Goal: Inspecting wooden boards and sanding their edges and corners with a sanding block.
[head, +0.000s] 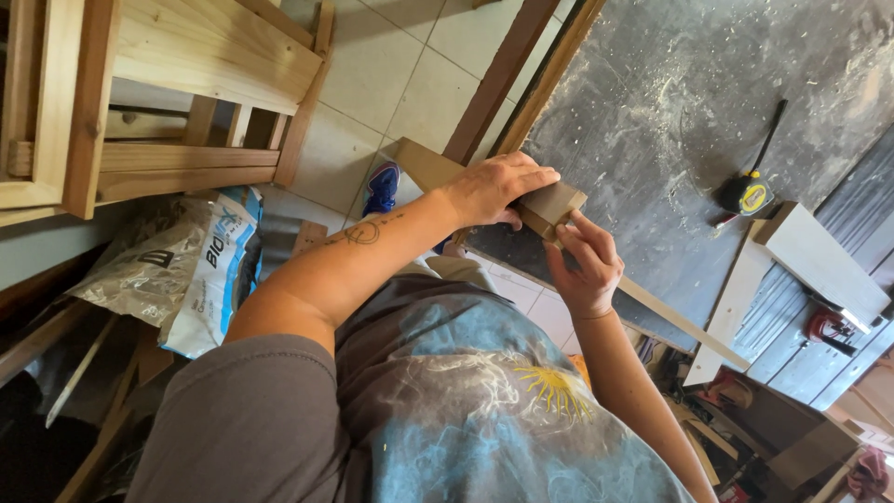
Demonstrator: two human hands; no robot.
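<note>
Head view, tilted; the person's torso in a grey and blue shirt (447, 401) fills the lower centre of the frame. Left hand (498, 189) lies palm-down over a wood piece (545, 207) at frame centre, fingers pressed together and stretched flat along its top, thumb tucked under the near side. The piece is a short brown board or block that runs from the centre toward the upper left, passing under the hand, its far end (419, 160) showing beyond the wrist. Right hand (585, 265) is just below and right of the piece, fingers curled, thumb and forefinger pinching its near end; whether a small tool sits in that pinch I cannot tell. A thin pale strip (684, 324) runs from beside the right hand toward the lower right. The piece rests at the edge of a dark, dusty bench (670, 102) that takes up the upper right; sawdust is scattered on it. A yellow and black tape measure (748, 194) lies on the bench, right of the hands and well apart from them. A white board (824, 261) sits at the right edge of the frame. Upper left: a pale wood frame (186, 84). Left centre: a plastic bag (177, 265) on the floor. A blue shoe (382, 186) shows on the tiles (410, 84) just left of the piece.
</note>
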